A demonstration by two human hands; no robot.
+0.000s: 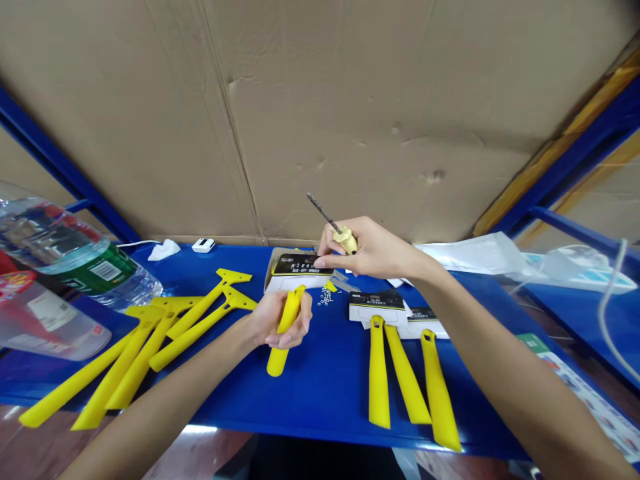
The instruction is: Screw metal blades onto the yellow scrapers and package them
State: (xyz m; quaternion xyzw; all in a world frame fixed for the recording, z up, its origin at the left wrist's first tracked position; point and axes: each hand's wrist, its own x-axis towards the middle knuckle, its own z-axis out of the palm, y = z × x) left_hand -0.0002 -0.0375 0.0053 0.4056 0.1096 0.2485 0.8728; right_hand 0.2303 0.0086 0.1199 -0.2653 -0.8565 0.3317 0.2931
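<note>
My left hand (285, 320) is closed around a yellow scraper handle (278, 361), its narrow end pointing up. In my right hand (357, 247) is a screwdriver (345, 239) with a pale yellow grip, its dark shaft pointing up and to the left. The right fingertips also reach a black-and-white printed card (295, 263) just beyond the left hand; whether they grip it I cannot tell. Small white bits (326, 295) and yellow scraps lie beside the left hand. Below my right forearm are several yellow scrapers (379, 373) with printed cards (377, 307) over their heads.
Several yellow scrapers (135, 360) without cards lie at the left of the blue table (320, 407). A large water bottle (95, 260) and a clear plastic jug (45, 313) are beside them. White plastic bags (465, 253) lie at the right, and a cardboard wall (350, 120) rises behind.
</note>
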